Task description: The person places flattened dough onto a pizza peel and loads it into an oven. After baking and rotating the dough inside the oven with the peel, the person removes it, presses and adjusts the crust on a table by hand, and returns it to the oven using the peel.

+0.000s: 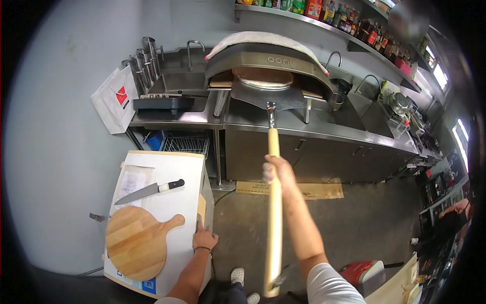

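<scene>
My right hand (pixel 279 175) is closed around the pale wooden handle (pixel 274 223) of a long pizza peel. The peel's metal blade (pixel 253 97) reaches into the mouth of an ooni pizza oven (pixel 273 60). At the blade's far end, inside the mouth, is a round flat thing (pixel 263 77) with a brownish top and a pale rim; its kind is not clear. My left hand (pixel 205 239) rests with fingers apart at the right edge of a white-topped cabinet (pixel 177 263). On that top lie a round wooden board (pixel 135 243) and a large knife (pixel 147 192) with a dark handle.
The oven stands on a steel counter (pixel 349 133) with sinks and taps. A dark tray (pixel 164 104) and a white paper bag (pixel 111 101) sit at left. Bottles line a wall shelf (pixel 304 19). A person (pixel 453 215) is at far right, and a red-and-grey box (pixel 363 273) stands low right.
</scene>
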